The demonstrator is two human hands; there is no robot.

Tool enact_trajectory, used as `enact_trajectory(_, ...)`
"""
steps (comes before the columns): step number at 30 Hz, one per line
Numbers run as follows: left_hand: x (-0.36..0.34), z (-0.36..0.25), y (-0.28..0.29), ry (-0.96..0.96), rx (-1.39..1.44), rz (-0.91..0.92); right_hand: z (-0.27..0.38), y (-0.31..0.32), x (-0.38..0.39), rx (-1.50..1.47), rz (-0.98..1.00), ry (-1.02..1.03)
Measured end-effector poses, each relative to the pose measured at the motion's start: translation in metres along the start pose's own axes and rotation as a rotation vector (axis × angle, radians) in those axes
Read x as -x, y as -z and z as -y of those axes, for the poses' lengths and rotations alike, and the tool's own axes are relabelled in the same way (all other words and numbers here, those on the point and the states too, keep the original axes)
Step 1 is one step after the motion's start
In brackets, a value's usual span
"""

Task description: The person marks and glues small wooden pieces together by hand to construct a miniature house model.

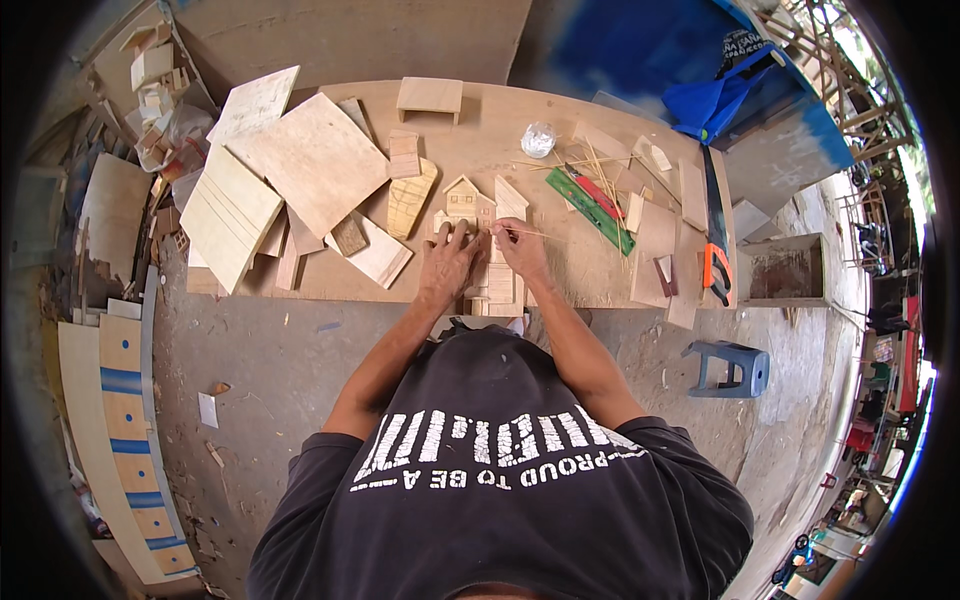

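A small wooden model house [463,196] with a peaked roof and little windows lies on the table in front of me. My left hand [450,262] rests on its lower left part with bent fingers, holding it in place. Beside it, my right hand [522,250] is closed in a pinch on a thin wooden stick [545,236] that points out to the right. The fingertips of both hands are close together over the house. Below them, more of its pale wooden pieces [497,283] show between my wrists. My hands hide the middle of the house.
Plywood sheets [305,150] pile up on the table [480,110] at the left. To the right lie a green flat strip [590,212], a red tool [597,192], thin sticks, a wrapped cup [538,140] and an orange-handled saw [716,272]. A blue stool [730,368] stands on the floor.
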State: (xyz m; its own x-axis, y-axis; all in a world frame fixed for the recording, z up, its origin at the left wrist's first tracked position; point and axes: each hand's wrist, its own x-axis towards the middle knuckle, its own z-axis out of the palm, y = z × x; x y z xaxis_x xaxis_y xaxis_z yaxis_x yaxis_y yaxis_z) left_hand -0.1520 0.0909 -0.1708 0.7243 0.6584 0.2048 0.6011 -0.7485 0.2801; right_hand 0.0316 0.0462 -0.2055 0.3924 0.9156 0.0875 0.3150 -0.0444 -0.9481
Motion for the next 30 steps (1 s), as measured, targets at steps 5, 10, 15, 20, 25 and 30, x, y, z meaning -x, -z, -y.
enact_trajectory(5,-0.001,-0.002,0.004,0.028,0.031,0.027,-0.005,-0.002,0.003,-0.265,-0.058,-0.082)
enact_trajectory(10,0.001,0.000,0.005,0.012,0.029,0.006,-0.003,-0.002,0.002,-0.210,-0.047,-0.109)
enact_trajectory(15,0.000,-0.001,0.007,0.014,0.046,0.030,-0.004,-0.003,0.001,-0.210,-0.057,-0.105)
enact_trajectory(20,0.000,-0.001,0.008,0.020,0.032,0.012,0.001,-0.003,0.001,-0.134,-0.058,-0.091)
enact_trajectory(25,-0.001,-0.002,0.009,0.027,0.048,0.027,-0.001,0.000,0.002,-0.070,-0.013,-0.083)
enact_trajectory(30,-0.001,-0.001,0.008,0.037,0.077,0.054,-0.004,0.000,0.002,-0.080,-0.003,-0.078)
